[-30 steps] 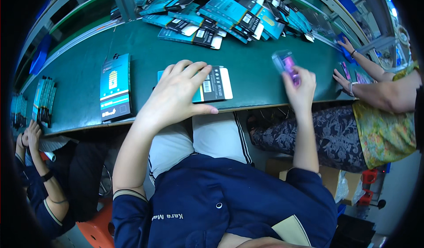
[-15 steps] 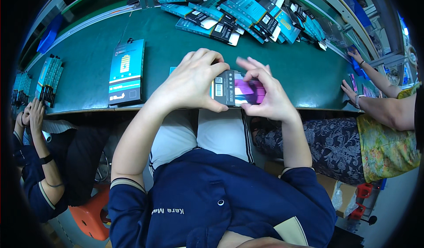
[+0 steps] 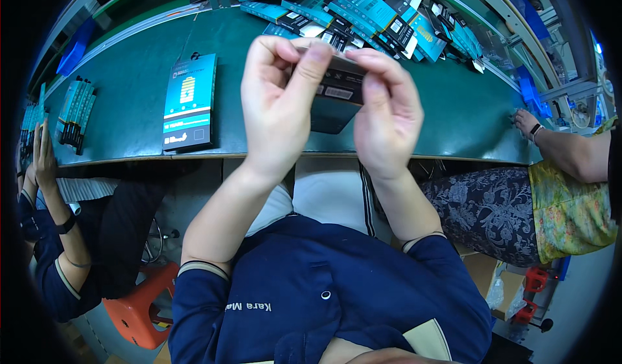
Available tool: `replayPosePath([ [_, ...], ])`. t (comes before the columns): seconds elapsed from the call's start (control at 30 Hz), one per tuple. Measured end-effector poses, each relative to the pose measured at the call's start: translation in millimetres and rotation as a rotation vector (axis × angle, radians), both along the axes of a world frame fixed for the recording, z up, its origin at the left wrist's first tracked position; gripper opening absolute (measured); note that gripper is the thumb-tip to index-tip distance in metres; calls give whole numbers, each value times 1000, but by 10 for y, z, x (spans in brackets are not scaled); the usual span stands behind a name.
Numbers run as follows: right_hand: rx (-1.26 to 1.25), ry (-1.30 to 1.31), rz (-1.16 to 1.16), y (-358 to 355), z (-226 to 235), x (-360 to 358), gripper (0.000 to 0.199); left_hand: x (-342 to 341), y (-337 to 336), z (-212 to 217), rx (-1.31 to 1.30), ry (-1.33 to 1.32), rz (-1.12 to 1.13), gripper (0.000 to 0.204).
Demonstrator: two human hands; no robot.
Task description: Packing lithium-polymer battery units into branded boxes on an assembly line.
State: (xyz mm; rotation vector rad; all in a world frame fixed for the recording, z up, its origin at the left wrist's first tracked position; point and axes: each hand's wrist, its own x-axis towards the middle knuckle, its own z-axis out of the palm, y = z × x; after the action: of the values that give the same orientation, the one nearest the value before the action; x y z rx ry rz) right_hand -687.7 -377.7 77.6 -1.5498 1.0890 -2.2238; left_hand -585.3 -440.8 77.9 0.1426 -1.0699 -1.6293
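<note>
In front of me a small flat carton (image 3: 334, 113) stands tilted, its dark side with a white label toward me. Both of my hands grip its upper end. My left hand (image 3: 280, 95) is closed on the left corner, thumb along the top edge. My right hand (image 3: 390, 102) pinches the right corner between thumb and fingers. Fingers hide much of the carton's top end, and its contents cannot be seen. To the left, a teal and black carton (image 3: 189, 105) with a yellow battery picture lies flat on the green table (image 3: 253, 140).
A heap of teal and black cartons (image 3: 363, 11) lies at the back of the table. Upright cartons (image 3: 76, 114) stand in a row at far left, near a co-worker's hand (image 3: 44, 160). Another co-worker's hand (image 3: 526, 123) rests at the right edge. An orange stool (image 3: 137, 309) stands lower left.
The carton has been lifted and tilted up, and both hands have moved to its upper end. The purple item at its open end is out of sight. The right co-worker's hands have shifted.
</note>
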Motion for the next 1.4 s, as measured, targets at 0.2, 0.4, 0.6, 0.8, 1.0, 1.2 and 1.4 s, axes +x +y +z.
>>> replayPosePath([
  [0.2, 53, -282, 155, 39, -4, 60, 19, 81, 23, 17, -154, -114, 89, 25],
  [0.4, 20, -249, 72, 33, -150, 135, 24, 92, -21, -51, -322, -144, 256, 17],
  [0.6, -148, 572, -221, 92, -225, 92, 37, 540, -125, -127, 304, -348, -23, 63],
  [0.8, 278, 1236, 7, -376, -79, -75, 33, 1218, -475, 122, -204, -853, 509, 53],
  [1.0, 608, 1387, -577, -1213, 22, -505, 52, 1260, -454, 138, -554, -1948, 636, 80],
  [1.2, 338, 1337, -406, -454, -207, -232, 50, 1364, -733, 3, -525, -2054, 650, 89],
  [1.4, 432, 1189, 49, 498, -396, -356, 29, 1265, -735, -142, -1024, -1704, 796, 87],
])
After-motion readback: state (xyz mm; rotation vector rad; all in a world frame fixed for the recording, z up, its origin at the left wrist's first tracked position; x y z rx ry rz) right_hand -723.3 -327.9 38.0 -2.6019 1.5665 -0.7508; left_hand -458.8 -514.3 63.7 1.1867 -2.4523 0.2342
